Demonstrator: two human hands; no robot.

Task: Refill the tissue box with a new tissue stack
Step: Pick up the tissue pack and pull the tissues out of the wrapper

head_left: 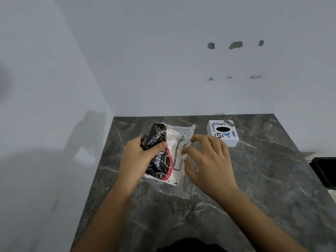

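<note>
Two bare hands work on a tissue pack [164,153] that lies on the dark marbled table [254,179], left of the table's middle and toward its far edge. The pack is wrapped in plastic: its left part is black with gold swirls, a red band and white lettering, and its right part is clear film through which white tissues show, with a small printed label on it. Loose clear film spreads out from the pack toward the near side and the right.

The left hand [138,157] grasps the black end of the pack, thumb pressed across the top and fingers wrapped round the left side. The right hand [207,160] rests on the clear side of the wrapper with fingers bent; its fingertips [185,151] touch the film beside the label, and whether they pinch it cannot be told.

The tissue box [222,132] stands apart from the pack, to the right near the far edge of the table, just beyond the right hand. It is white, covered in stickers, with a dark oval opening on top.

A dark object [325,170] sits past the table's right edge, cut off by the frame.
</note>
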